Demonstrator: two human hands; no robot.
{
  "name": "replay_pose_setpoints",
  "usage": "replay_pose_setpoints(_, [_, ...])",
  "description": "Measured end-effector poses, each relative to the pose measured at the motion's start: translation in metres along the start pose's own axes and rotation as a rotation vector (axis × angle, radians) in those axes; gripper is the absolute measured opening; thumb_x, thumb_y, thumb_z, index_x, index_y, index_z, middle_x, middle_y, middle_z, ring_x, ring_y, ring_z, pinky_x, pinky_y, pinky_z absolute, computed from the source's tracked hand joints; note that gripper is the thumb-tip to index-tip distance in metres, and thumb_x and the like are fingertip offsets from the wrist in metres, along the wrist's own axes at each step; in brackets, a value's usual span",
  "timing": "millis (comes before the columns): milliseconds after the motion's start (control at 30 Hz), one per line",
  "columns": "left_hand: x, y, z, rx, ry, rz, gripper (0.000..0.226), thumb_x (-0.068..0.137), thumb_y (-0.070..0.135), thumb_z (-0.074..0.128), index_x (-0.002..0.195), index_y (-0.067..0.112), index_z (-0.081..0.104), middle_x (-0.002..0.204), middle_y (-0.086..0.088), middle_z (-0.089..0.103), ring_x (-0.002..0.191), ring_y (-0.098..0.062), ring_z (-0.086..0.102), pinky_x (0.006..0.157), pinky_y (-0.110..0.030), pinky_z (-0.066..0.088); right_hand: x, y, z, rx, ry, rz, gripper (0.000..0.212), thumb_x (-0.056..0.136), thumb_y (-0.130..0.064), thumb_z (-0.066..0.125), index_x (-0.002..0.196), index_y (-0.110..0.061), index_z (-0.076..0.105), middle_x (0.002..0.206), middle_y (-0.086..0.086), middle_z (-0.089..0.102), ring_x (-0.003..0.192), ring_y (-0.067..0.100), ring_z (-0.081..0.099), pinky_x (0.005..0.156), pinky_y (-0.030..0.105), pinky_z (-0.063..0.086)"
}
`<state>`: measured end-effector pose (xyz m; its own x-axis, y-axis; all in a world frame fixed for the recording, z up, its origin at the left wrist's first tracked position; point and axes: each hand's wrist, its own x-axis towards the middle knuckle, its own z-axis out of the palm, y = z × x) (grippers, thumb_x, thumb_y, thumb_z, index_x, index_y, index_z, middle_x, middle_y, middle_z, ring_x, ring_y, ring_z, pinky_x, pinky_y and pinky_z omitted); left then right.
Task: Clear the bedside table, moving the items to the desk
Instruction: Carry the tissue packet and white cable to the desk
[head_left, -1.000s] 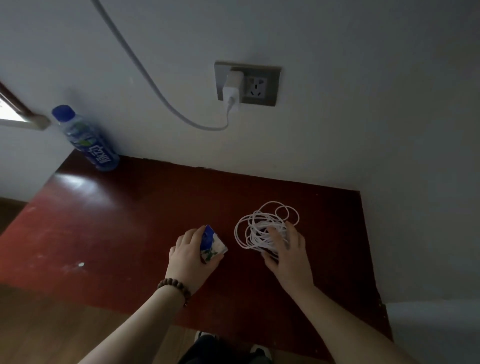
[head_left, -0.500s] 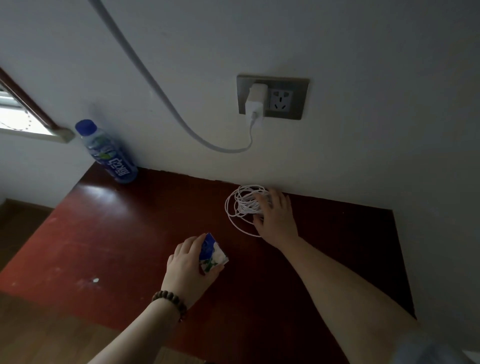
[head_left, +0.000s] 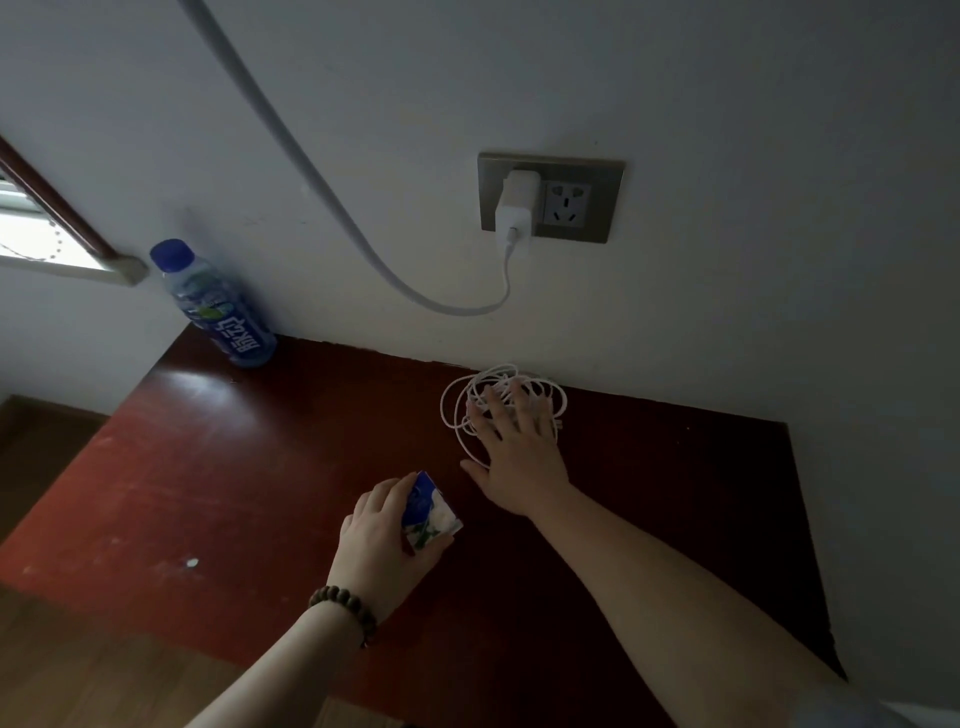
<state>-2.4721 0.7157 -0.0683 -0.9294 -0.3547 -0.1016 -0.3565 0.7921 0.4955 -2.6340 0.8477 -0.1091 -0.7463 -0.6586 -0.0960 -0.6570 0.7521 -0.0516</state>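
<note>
Coiled white cable (head_left: 470, 410) lies in a loose tangle at the back of the dark red-brown wooden counter (head_left: 218, 467), close against the pale wall (head_left: 727, 312). We see our right hand (head_left: 519, 452) laid flat over it, fingers straight and spread across the loops, thumb out to the left, forearm reaching in from the lower right. Nearer to us, our left hand (head_left: 382, 545) grips a small blue-and-white carton (head_left: 431, 512), fingers curled over its top and thumb beneath; the carton tilts and we cannot tell whether it touches the counter. A dark beaded bracelet (head_left: 345, 610) rings that wrist. At the back left corner stands a clear plastic bottle with a blue cap and blue label (head_left: 218, 306), against the wall. Above the counter a grey wall socket (head_left: 553, 197) holds a white charger plug (head_left: 514, 208), whose white cord (head_left: 332, 192) sags, then rises to the upper left. A bright window (head_left: 31, 234) shows at the left edge, and wooden floor (head_left: 78, 675) lies below the counter's front.
</note>
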Motion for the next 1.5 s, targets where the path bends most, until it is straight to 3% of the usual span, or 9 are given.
replay_pose_setpoints(167, [0.003, 0.002, 0.003, -0.004, -0.03, 0.011, 0.081, 0.079, 0.056, 0.064, 0.145, 0.024, 0.03, 0.142, 0.009, 0.039, 0.128, -0.011, 0.036, 0.109, -0.035, 0.036, 0.016, 0.008, -0.018, 0.129, -0.071, -0.026, 0.068, 0.091, -0.06, 0.032, 0.149, -0.031, 0.008, 0.159, -0.004, -0.003, 0.142, 0.026, -0.021, 0.113, 0.056, -0.011])
replay_pose_setpoints(300, [0.007, 0.007, 0.005, -0.012, -0.043, 0.024, 0.082, 0.078, 0.057, 0.065, 0.145, 0.024, 0.031, 0.142, 0.008, 0.04, 0.128, -0.011, 0.037, 0.109, -0.038, 0.037, -0.014, 0.017, -0.022, 0.277, 0.094, -0.032, 0.063, 0.094, -0.047, 0.039, 0.149, -0.034, 0.009, 0.159, -0.003, -0.002, 0.144, 0.02, -0.016, 0.115, 0.055, -0.003])
replay_pose_setpoints(533, [0.016, 0.039, 0.01, -0.06, -0.093, 0.139, 0.084, 0.074, 0.055, 0.069, 0.144, 0.024, 0.033, 0.138, 0.007, 0.044, 0.125, -0.013, 0.042, 0.105, -0.04, 0.041, -0.13, 0.04, -0.006, 0.382, 0.343, 0.442, 0.061, 0.092, -0.05, 0.032, 0.147, -0.025, 0.023, 0.158, 0.004, 0.009, 0.145, 0.023, -0.003, 0.116, 0.048, 0.005])
replay_pose_setpoints(667, [0.022, 0.069, 0.028, -0.064, -0.187, 0.251, 0.08, 0.071, 0.055, 0.072, 0.137, 0.023, 0.04, 0.13, 0.004, 0.049, 0.119, -0.015, 0.047, 0.101, -0.04, 0.044, -0.208, 0.056, 0.015, 0.377, 0.252, 0.691, 0.068, 0.09, -0.059, 0.023, 0.148, -0.023, 0.019, 0.158, 0.005, 0.006, 0.145, 0.02, -0.007, 0.117, 0.046, 0.002])
replay_pose_setpoints(833, [0.038, 0.117, 0.066, -0.01, -0.341, 0.462, 0.081, 0.073, 0.045, 0.077, 0.139, 0.018, 0.04, 0.136, -0.001, 0.047, 0.125, -0.019, 0.044, 0.107, -0.037, 0.038, -0.235, 0.055, 0.04, 0.26, 0.055, 0.742, 0.072, 0.091, -0.064, 0.012, 0.149, -0.023, 0.006, 0.158, 0.007, 0.005, 0.145, 0.022, -0.004, 0.117, 0.047, 0.003])
replay_pose_setpoints(1067, [0.085, 0.183, 0.111, 0.121, -0.421, 0.626, 0.083, 0.088, 0.022, 0.063, 0.152, 0.02, 0.011, 0.16, 0.002, 0.012, 0.148, -0.02, 0.003, 0.12, -0.044, 0.016, -0.233, 0.051, 0.042, 0.176, 0.082, 0.78, 0.07, 0.093, -0.063, 0.014, 0.149, -0.021, 0.015, 0.157, 0.006, 0.011, 0.145, 0.023, 0.001, 0.115, 0.046, 0.004])
replay_pose_setpoints(1167, [0.094, 0.184, 0.119, 0.196, -0.443, 0.545, 0.095, 0.085, 0.031, 0.065, 0.153, 0.026, -0.002, 0.161, 0.003, -0.007, 0.148, -0.021, -0.005, 0.12, -0.046, 0.012, -0.233, 0.05, 0.042, 0.181, 0.076, 0.783, 0.069, 0.093, -0.063, 0.016, 0.148, -0.022, 0.017, 0.157, 0.006, 0.012, 0.145, 0.023, 0.002, 0.115, 0.046, 0.006])
replay_pose_setpoints(1333, [0.079, 0.186, 0.135, 0.147, -0.261, 0.409, 0.093, 0.079, 0.06, 0.061, 0.149, 0.018, 0.018, 0.155, -0.005, 0.02, 0.141, -0.024, 0.023, 0.115, -0.044, 0.025, -0.232, 0.05, 0.043, 0.181, 0.064, 0.788, 0.068, 0.092, -0.063, 0.021, 0.147, -0.022, 0.023, 0.156, 0.006, 0.018, 0.145, 0.023, 0.007, 0.114, 0.047, 0.01])
replay_pose_setpoints(1500, [0.09, 0.183, 0.143, 0.107, -0.204, 0.456, 0.057, 0.091, 0.028, 0.053, 0.144, 0.022, 0.033, 0.151, -0.001, 0.032, 0.136, -0.022, 0.029, 0.11, -0.041, 0.026, -0.232, 0.051, 0.044, 0.18, 0.069, 0.79, 0.068, 0.092, -0.063, 0.024, 0.146, -0.022, 0.025, 0.154, 0.006, 0.022, 0.144, 0.024, 0.013, 0.113, 0.047, 0.012])
